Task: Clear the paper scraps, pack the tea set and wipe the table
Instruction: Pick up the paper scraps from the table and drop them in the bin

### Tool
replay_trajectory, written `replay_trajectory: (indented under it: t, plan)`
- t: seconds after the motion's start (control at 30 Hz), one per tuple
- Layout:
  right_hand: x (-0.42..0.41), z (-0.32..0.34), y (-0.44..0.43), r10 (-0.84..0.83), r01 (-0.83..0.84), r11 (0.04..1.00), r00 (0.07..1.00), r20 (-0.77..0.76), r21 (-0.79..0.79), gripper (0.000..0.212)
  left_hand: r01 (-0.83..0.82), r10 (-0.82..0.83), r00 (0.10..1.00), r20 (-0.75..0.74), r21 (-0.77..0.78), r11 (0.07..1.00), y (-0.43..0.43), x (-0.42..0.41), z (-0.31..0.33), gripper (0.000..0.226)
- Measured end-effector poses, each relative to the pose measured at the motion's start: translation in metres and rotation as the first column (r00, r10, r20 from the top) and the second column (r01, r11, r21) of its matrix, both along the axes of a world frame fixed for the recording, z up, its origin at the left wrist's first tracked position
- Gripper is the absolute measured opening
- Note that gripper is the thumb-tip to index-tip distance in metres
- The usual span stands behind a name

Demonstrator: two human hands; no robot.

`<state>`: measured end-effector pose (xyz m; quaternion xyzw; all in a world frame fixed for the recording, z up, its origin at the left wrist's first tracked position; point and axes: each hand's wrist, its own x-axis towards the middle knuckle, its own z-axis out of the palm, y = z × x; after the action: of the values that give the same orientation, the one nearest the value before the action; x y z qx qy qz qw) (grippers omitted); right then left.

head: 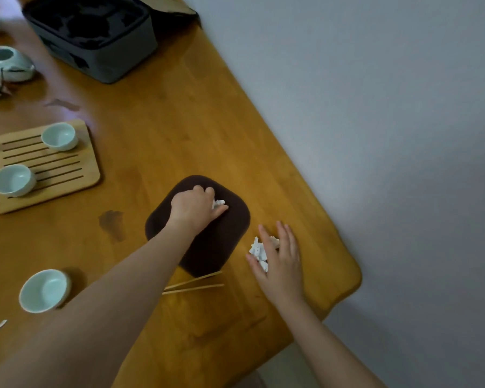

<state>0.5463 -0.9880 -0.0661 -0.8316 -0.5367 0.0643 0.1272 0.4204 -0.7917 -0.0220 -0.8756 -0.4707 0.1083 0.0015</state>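
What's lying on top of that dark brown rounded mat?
The left hand rests there, pinching white paper scraps. The hand and forearm cover part of the dark brown rounded mat, so anything beneath them is hidden.

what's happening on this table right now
A person is gathering paper scraps. The left hand pinches a white scrap on the dark mat, while the right hand rests on a pile of scraps beside the mat. The cups sit unpacked, two on the wooden tray, and the case lies open.
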Motion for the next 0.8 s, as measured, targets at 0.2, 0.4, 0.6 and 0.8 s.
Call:
replay_trajectory:
  t: [0.2,0.4,0.6,0.8]
  plan:
    - [0.01,-0.005,0.015,0.005,-0.012,0.995,0.997,0.072,0.095,0.038,0.021,-0.019,0.999,0.04,-0.055,0.998,-0.008,0.003,0.0,0.031]
    - [0.022,0.0,0.034,0.067,-0.091,0.988,0.98,0.189,0.122,0.017,-0.165,0.216,0.899,0.38,-0.163,0.973,-0.015,-0.001,-0.003,0.027]
    - [0.038,0.005,0.054,0.168,-0.208,0.967,0.953,0.25,0.144,0.035,-0.266,0.429,0.641,0.636,-0.34,0.902,-0.027,-0.008,0.016,0.037]
    - [0.055,0.037,0.067,-0.206,0.292,0.94,0.897,-0.391,0.174,0.042,-0.244,0.656,0.326,0.68,-0.61,0.754,-0.044,-0.01,0.032,0.035]
